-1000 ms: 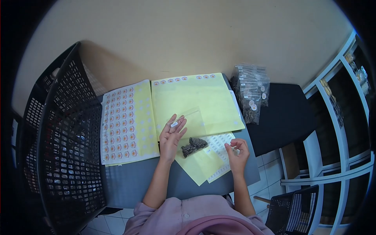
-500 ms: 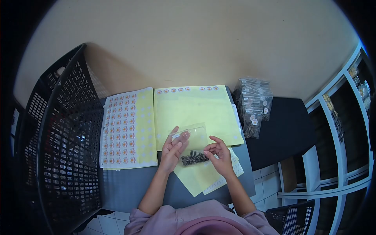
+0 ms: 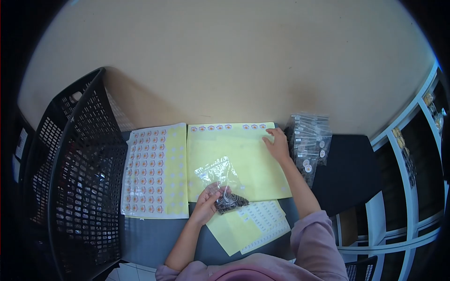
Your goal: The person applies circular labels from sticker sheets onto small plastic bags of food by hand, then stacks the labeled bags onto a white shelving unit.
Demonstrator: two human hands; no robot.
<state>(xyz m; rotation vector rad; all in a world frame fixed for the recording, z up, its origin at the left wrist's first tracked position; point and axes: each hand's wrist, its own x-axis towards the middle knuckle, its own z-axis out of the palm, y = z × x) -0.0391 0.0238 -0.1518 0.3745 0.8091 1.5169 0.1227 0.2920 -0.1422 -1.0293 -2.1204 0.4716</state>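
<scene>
My left hand (image 3: 205, 204) grips the lower left side of a clear plastic zip bag (image 3: 220, 171). Inside the bag's bottom lies a dark, light-striped coiled item (image 3: 233, 200). Farther off, my right hand (image 3: 278, 144) hovers at the top right corner of a yellow sticker backing sheet (image 3: 234, 154), thumb and forefinger apart with nothing between them. Its fingertips are right by the last round sticker (image 3: 263, 127) in the top row. The bag overlaps the sheet's lower part in this view.
A fuller sticker sheet (image 3: 147, 173) lies to the left, beside a tall black basket (image 3: 89, 154). Small label sheets (image 3: 265, 222) sit near the front edge. Stacked filled bags (image 3: 310, 140) with round stickers are at right, before white shelving (image 3: 408, 187).
My right hand has left the bag and moved up and right to the sticker row. My left hand keeps hold of the bag, now lower in view. The camera view has tilted up slightly.
</scene>
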